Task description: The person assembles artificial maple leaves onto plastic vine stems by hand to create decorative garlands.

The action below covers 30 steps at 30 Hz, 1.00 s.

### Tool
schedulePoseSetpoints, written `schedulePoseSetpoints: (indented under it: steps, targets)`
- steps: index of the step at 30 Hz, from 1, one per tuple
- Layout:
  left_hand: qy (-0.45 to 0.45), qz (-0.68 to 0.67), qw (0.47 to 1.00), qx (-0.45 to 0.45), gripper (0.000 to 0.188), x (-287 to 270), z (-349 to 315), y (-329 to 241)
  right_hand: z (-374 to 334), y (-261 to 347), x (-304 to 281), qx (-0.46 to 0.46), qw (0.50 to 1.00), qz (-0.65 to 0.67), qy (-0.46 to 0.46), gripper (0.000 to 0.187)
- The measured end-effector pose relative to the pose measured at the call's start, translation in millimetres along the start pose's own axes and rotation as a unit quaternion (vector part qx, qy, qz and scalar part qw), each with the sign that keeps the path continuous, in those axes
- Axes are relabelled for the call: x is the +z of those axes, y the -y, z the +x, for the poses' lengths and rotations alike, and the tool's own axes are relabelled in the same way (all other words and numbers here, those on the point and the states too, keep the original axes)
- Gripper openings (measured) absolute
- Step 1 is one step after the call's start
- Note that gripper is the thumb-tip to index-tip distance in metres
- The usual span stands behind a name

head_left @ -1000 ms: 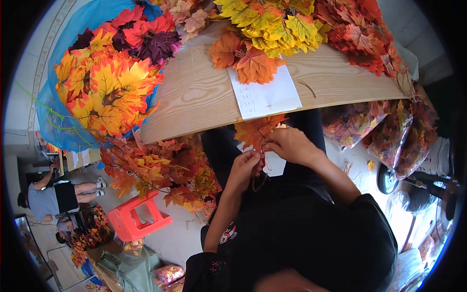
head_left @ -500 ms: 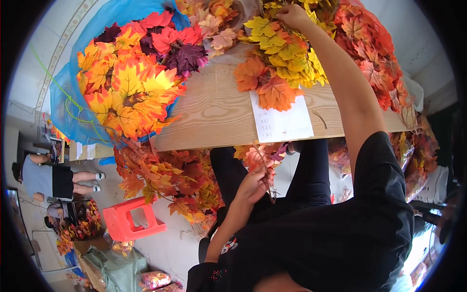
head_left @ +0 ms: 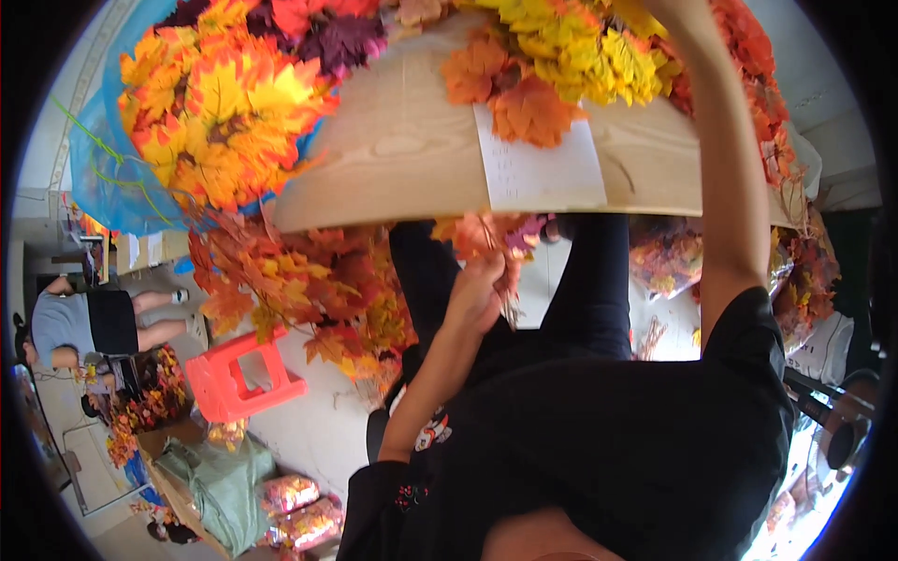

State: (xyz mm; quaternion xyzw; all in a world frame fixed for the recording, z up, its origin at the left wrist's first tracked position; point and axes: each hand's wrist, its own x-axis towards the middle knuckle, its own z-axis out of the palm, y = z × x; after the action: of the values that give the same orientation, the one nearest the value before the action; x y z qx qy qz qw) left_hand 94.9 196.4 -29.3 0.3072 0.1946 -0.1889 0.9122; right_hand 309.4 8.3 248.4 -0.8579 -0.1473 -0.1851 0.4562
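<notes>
Below the edge of our counter [head_left: 393, 159], our left hand [head_left: 479, 294] pinches a leaf bunch [head_left: 475, 234] around its thin stems. We judge it light, flexible and easily creased, so best gripped there. Our right hand [head_left: 681, 11], at the yellow leaves [head_left: 599, 56], runs out of view; we cannot tell its grip. Those leaves look fabric-like, lobed and jagged.

Matt yellow leaves [head_left: 617, 65], grained wooden tabletop [head_left: 402, 150], smooth paper [head_left: 543, 173]
</notes>
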Motion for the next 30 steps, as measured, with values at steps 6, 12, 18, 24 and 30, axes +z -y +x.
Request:
schedulePoseSetpoints:
  steps: [6,12,18,24,30]
  targets:
    - [-0.107,0.156,0.979,0.074,0.015,7.1,-4.4,-18.2,-173.6,-14.7,16.2,-0.117,0.941,-0.13,0.291,0.009]
    - [-0.103,0.264,0.954,0.096,0.014,30.8,-8.1,-6.2,-256.1,-72.1,84.8,0.009,0.972,-0.041,0.233,0.008]
    - [-0.114,0.241,0.958,0.103,0.014,27.5,-7.2,1.4,-276.8,-84.9,109.2,0.08,0.969,0.084,0.217,0.009]
    - [-0.123,0.245,0.955,0.111,0.013,26.5,-8.2,2.9,-277.6,-84.9,111.9,0.073,0.966,0.104,0.224,0.01]
    - [-0.117,0.248,0.952,0.134,0.012,22.0,-5.7,7.7,-275.7,-84.1,111.8,0.095,0.962,0.08,0.245,0.009]
